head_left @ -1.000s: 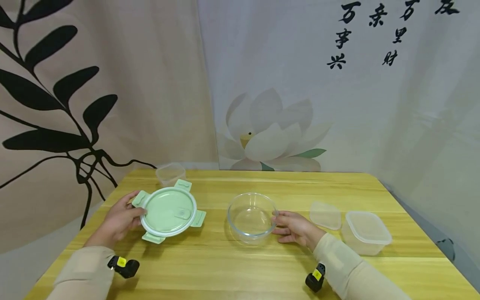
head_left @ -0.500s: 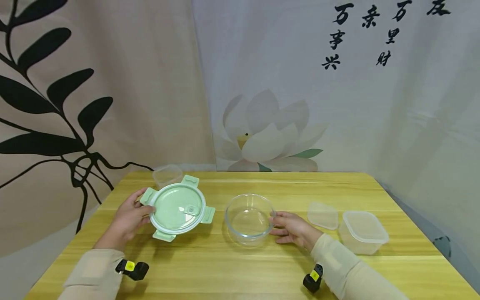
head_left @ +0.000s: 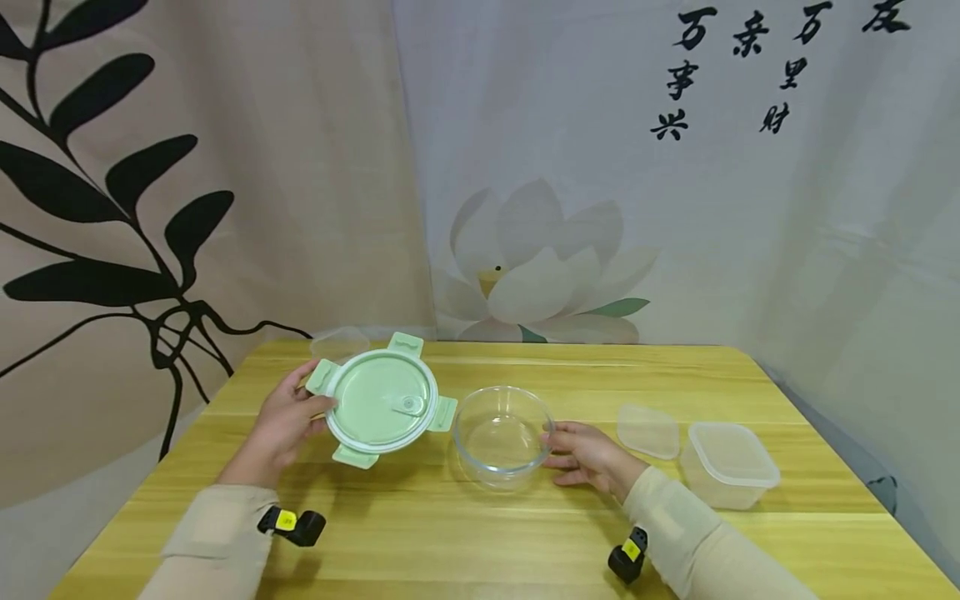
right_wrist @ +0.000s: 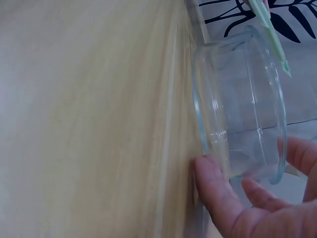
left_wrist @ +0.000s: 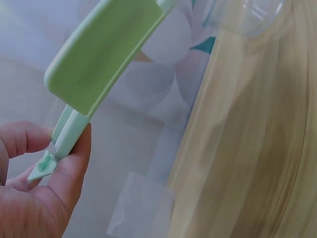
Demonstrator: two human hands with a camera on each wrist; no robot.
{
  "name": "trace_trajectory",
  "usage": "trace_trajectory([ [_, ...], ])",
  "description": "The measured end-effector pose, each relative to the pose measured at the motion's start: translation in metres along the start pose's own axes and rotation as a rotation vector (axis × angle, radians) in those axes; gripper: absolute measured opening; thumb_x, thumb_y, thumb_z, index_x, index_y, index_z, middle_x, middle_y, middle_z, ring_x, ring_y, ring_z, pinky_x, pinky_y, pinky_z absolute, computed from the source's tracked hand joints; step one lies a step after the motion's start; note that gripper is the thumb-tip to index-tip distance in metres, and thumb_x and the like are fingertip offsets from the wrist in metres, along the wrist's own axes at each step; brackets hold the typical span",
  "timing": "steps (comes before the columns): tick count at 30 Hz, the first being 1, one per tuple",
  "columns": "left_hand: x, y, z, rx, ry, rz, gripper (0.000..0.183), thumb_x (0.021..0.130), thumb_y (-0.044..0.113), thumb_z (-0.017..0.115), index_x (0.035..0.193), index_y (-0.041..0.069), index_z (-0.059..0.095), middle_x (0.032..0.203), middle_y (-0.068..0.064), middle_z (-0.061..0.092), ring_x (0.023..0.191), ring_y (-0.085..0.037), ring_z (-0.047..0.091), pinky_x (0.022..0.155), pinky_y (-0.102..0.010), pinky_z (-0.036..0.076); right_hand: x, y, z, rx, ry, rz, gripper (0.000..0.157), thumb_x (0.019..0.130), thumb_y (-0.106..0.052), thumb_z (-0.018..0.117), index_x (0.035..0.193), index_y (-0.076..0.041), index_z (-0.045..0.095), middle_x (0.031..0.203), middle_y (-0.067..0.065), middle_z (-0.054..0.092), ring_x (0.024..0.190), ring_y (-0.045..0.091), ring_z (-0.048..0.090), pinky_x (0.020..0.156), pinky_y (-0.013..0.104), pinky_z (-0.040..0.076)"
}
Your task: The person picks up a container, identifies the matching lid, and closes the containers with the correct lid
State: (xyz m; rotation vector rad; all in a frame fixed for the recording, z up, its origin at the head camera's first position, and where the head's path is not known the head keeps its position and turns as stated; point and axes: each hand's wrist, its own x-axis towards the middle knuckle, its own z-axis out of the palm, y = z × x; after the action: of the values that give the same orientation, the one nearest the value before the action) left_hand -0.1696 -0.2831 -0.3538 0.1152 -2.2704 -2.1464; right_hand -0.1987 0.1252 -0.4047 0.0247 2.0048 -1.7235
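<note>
A round light-green lid (head_left: 384, 400) with locking flaps is held up over the table by my left hand (head_left: 288, 421). Thumb and fingers pinch it at its left edge, beside one flap. The left wrist view shows the lid (left_wrist: 106, 54) edge-on, with the left hand (left_wrist: 47, 183) gripping its rim. Just right of the lid stands a round clear glass bowl (head_left: 501, 471) on the table. My right hand (head_left: 592, 458) holds this bowl by its right side, fingertips at the rim and wall. In the right wrist view, fingers (right_wrist: 218, 193) spread around the glass bowl (right_wrist: 242, 99).
A frosted square container (head_left: 731, 467) with its top covered sits at the right on the wooden table (head_left: 450, 550). Beside it lies a flat translucent lid (head_left: 649, 431). Another clear container (head_left: 337, 342) is at the back left, partly behind the green lid. A curtain (head_left: 337, 208) hangs behind.
My left hand has carried the green lid rightward and slightly up, close to the glass bowl's left rim. The right hand and the bowl have stayed in place.
</note>
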Motion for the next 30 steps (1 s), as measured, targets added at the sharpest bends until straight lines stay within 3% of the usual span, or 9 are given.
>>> trace_trajectory([
  [7, 0.001, 0.007, 0.020, -0.053, -0.013, 0.030, 0.079, 0.093, -0.004, 0.053, 0.156, 0.010, 0.006, 0.142, -0.022, 0.034, 0.093, -0.006, 0.059, 0.073, -0.024, 0.055, -0.002, -0.007, -0.006, -0.043, 0.075, -0.021, 0.053, 0.099, -0.023, 0.052, 0.143, 0.002, 0.037, 0.127, 0.019, 0.055, 0.097, 0.023, 0.061, 0.072, 0.039, 0.055],
  [12, 0.001, 0.012, 0.031, -0.084, -0.006, 0.039, 0.079, 0.093, -0.005, 0.052, 0.156, 0.013, 0.007, 0.143, -0.020, 0.033, 0.095, -0.007, 0.059, 0.075, -0.025, 0.055, -0.004, -0.018, -0.011, -0.097, 0.125, -0.045, 0.054, 0.098, -0.025, 0.055, 0.145, -0.003, 0.038, 0.135, 0.020, 0.053, 0.113, 0.031, 0.059, 0.073, 0.036, 0.055],
  [19, 0.001, 0.020, 0.047, -0.148, -0.007, 0.063, 0.079, 0.092, -0.009, 0.051, 0.156, 0.014, 0.009, 0.148, -0.019, 0.031, 0.098, -0.008, 0.059, 0.074, -0.025, 0.055, -0.011, -0.033, -0.021, -0.134, 0.121, -0.124, 0.057, 0.099, -0.025, 0.053, 0.148, -0.004, 0.033, 0.143, 0.022, 0.044, 0.128, 0.038, 0.047, 0.092, 0.048, 0.049],
  [30, 0.004, 0.029, 0.072, -0.194, -0.060, 0.125, 0.078, 0.090, -0.013, 0.049, 0.155, 0.008, 0.011, 0.146, -0.020, 0.033, 0.099, -0.009, 0.060, 0.076, -0.026, 0.055, -0.020, -0.050, -0.024, -0.026, 0.063, -0.228, 0.059, 0.099, -0.025, 0.053, 0.150, -0.006, 0.029, 0.149, 0.023, 0.035, 0.131, 0.037, 0.044, 0.097, 0.046, 0.048],
])
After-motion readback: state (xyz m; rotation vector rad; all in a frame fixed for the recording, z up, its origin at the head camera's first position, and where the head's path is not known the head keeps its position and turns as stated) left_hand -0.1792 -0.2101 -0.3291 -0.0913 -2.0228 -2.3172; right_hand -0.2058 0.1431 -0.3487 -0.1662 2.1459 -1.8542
